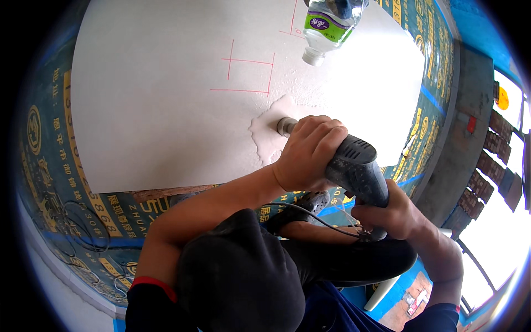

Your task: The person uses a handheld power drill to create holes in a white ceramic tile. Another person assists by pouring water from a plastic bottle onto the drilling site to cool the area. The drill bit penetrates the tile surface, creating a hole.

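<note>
A dark grey power drill point(359, 166), dusted with pale powder, lies between both my hands. My left hand point(312, 152) is wrapped round its front end. The fingers of my right hand point(387, 213) close round its rear handle. From the front juts a round metal core bit point(286, 126), its tip against the white slab point(155, 110) inside a pale, milky puddle point(268, 135). Beyond the drill a clear plastic bottle point(329, 27) with a green and purple label hangs neck down over the slab; what holds it is cut off by the frame's top.
Red marking lines point(249, 60) cross the slab. Printed dark green sheeting point(44, 144) covers the floor around it. A black cable point(310, 213) runs from the drill past a dark, holed clog point(315, 202). More cable point(83, 227) lies looped at left. Windows stand at right.
</note>
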Demonstrator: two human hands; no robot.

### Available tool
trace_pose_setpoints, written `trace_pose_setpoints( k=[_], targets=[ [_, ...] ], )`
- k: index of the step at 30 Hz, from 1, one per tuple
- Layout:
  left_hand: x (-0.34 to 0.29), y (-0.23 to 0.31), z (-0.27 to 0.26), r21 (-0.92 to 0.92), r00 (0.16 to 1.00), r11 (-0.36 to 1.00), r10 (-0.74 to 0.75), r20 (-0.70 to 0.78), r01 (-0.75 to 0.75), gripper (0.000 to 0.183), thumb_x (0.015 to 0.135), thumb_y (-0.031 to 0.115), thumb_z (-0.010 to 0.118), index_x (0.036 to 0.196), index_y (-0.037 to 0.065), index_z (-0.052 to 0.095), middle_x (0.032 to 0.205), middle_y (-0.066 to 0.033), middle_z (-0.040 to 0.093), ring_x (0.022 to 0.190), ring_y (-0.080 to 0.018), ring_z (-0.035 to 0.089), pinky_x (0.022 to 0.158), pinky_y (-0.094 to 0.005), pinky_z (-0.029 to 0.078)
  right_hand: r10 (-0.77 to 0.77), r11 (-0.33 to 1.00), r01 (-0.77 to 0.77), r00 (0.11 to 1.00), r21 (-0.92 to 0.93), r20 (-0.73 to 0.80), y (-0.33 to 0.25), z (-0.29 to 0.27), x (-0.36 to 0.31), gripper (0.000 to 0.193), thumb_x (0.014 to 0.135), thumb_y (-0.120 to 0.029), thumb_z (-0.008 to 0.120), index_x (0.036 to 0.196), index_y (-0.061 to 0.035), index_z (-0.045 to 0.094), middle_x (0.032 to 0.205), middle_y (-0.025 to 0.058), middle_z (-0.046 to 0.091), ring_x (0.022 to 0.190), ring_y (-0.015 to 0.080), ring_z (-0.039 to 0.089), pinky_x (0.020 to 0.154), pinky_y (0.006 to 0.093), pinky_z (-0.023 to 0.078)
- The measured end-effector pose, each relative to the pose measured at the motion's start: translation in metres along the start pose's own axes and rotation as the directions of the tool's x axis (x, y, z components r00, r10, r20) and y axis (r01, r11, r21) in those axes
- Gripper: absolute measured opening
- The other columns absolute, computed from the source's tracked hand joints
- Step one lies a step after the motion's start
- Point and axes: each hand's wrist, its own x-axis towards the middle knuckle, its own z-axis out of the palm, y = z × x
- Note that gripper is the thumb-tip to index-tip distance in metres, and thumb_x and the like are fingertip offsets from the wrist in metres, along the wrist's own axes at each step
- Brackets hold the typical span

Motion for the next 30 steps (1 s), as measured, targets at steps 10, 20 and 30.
trace_pose_setpoints(
  k=[10, 20, 30],
  targets=[
    [0.004, 0.004, 0.006, 0.021, 0.998, 1.000, -0.006, 0.065, 0.005, 0.087, 0.067, 0.036, 0.092, 0.135, 0.005, 0.047, 0.118, -0.0177, 0.064, 0.110, -0.0370, 0.064, 0.097, -0.0520, 0.048, -0.061, 0.986, 0.057, 0.998, 0.158, 0.021, 0.027, -0.008, 0.007, 0.036, 0.085, -0.010, 0.077, 0.116, 0.0032, 0.062, 0.080, 0.0077, 0.068, 0.066, 0.0160, 0.067, 0.061, 0.0303, 0.054],
    [-0.004, 0.004, 0.012, 0.054, 0.995, 0.998, 0.038, 0.094, -0.043, 0.083, 0.072, 0.038, 0.088, 0.136, 0.006, 0.046, 0.119, -0.0185, 0.064, 0.111, -0.0377, 0.064, 0.097, -0.0535, 0.049, -0.089, 0.983, 0.088, 0.996, 0.161, 0.001, 0.051, -0.003, 0.012, 0.024, 0.086, -0.018, 0.078, 0.096, -0.0006, 0.066, 0.073, 0.0049, 0.066, 0.063, 0.0149, 0.064, 0.062, 0.0302, 0.051],
    [-0.011, 0.006, 0.012, 0.053, 0.994, 0.995, 0.082, 0.065, -0.086, 0.077, 0.072, 0.026, 0.085, 0.136, 0.006, 0.046, 0.120, -0.0191, 0.064, 0.109, -0.0383, 0.065, 0.095, -0.0555, 0.050, -0.087, 0.989, 0.089, 0.996, 0.118, -0.017, 0.061, 0.007, 0.013, 0.028, 0.085, -0.023, 0.079, 0.096, -0.0010, 0.066, 0.079, 0.0069, 0.068, 0.068, 0.0166, 0.067, 0.064, 0.0304, 0.055]
  ],
)
